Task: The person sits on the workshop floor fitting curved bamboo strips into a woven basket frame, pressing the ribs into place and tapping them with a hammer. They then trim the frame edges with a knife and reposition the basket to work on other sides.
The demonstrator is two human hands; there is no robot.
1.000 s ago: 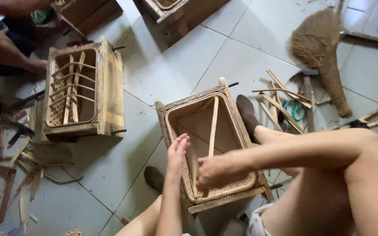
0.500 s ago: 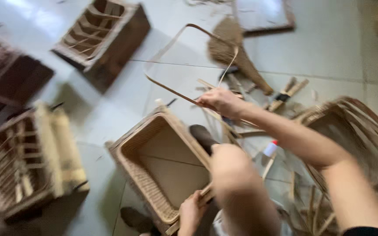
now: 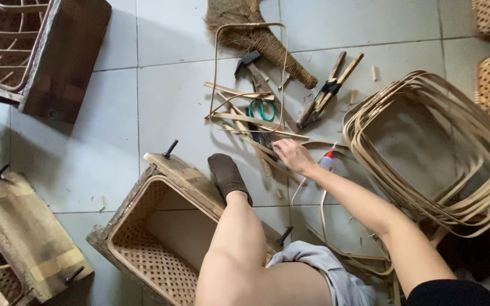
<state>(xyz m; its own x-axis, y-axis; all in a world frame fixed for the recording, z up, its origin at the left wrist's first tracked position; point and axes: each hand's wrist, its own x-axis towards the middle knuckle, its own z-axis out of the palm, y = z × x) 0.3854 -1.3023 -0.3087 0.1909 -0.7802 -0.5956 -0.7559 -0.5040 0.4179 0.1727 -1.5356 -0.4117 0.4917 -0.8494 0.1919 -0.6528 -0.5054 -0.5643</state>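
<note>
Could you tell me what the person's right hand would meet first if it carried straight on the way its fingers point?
The right hand points up and left along the floor. It would probably first meet the loose bamboo strips, with the green-handled scissors just beyond, though depth is hard to judge.

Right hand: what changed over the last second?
The right hand left the woven basket in its wooden mould, lifted a bent bamboo hoop half a second ago, and now rests low on the strips beside the scissors, with the hoop lying on the floor tiles. The left hand has gone out of view. The basket stays braced by the socked foot.
</note>
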